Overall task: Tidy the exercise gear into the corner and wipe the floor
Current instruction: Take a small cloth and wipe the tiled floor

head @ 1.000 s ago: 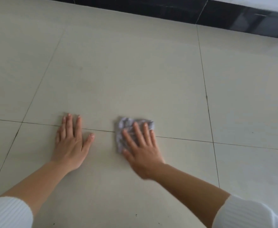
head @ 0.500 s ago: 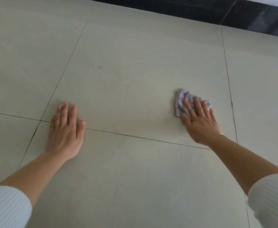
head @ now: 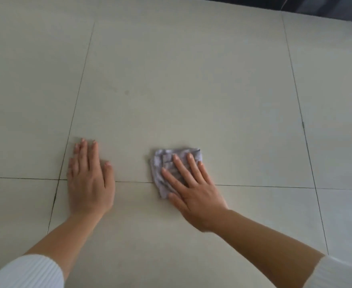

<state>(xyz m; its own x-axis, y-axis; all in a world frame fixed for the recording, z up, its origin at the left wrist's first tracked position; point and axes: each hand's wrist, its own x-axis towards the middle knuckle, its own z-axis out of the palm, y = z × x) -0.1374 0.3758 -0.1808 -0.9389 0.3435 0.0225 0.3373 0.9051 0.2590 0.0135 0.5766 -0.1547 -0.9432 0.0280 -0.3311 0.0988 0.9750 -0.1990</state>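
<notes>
Half the task looks underway: the right hand (head: 193, 192), open, presses the cloth (head: 163, 163) on the floor (head: 191, 90), the left hand (head: 89, 179) flat at nine o'clock; no gear shows.

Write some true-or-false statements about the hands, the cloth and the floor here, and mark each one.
1. The right hand presses flat on the grey cloth. True.
2. The left hand holds a second cloth. False: it lies flat on the bare floor, holding nothing.
3. The grey cloth lies across a grout line. True.
4. The two hands touch each other. False: bare floor shows between them.
</notes>
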